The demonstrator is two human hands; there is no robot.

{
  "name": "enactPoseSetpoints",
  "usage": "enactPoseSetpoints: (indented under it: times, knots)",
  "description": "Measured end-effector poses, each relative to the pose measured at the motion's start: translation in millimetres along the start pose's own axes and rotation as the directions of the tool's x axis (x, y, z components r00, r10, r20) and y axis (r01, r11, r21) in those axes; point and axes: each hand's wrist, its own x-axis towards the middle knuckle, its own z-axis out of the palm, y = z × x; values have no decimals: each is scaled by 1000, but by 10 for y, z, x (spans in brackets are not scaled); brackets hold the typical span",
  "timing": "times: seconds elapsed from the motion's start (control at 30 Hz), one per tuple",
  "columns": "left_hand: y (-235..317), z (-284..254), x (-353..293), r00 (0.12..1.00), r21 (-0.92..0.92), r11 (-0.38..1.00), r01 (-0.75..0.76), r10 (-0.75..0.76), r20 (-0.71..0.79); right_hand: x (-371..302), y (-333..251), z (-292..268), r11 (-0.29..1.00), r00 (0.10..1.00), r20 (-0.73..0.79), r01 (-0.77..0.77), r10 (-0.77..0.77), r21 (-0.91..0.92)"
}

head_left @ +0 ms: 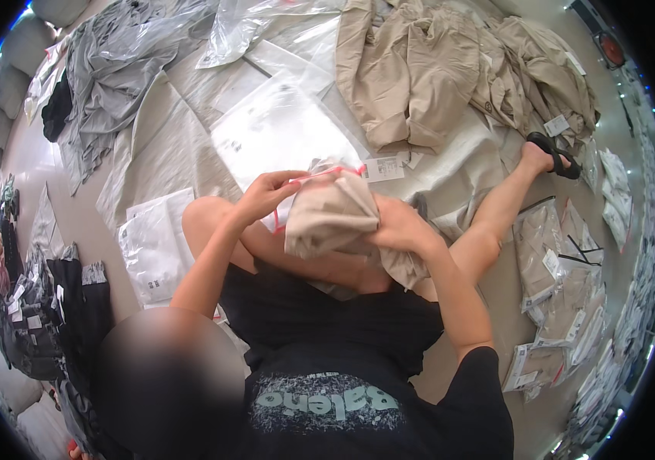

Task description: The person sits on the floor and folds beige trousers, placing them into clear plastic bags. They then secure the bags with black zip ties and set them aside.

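Observation:
Above my crossed legs, a folded beige garment (323, 215) is bunched between my hands. My left hand (267, 193) pinches the red edge of a clear plastic bag (280, 215) beside it. That red edge also crosses the far side of the garment; how far the cloth lies inside the bag I cannot tell. With the thumb on top, my right hand (400, 224) grips the garment from the right, its fingertips hidden by cloth. A white tag (385, 169) sticks out past the far right end of the fabric.
White plastic bags (277, 126) lie ahead on a pale sheet; more bags (155, 253) are at my left. Beige garments (412, 73) are heaped far right, grey ones (124, 73) far left. Bagged beige garments (565, 284) lie right, dark clothes (55, 307) left.

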Motion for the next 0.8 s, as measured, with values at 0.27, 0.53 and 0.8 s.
enactPoseSetpoints:
  times: [0.27, 0.53, 0.8]
  knots:
    - [-40, 107, -72, 963, -48, 992, -120, 104, -248, 181, -30, 241, 934, 976, -192, -160, 102, -318]
    - [433, 357, 121, 920, 443, 836, -324, 388, -59, 226, -10, 561, 904, 978, -209, -84, -6, -420]
    - [183, 9, 46, 917, 604, 797, -9, 247, -313, 390, 99, 148, 929, 916, -354, -283, 188, -239]
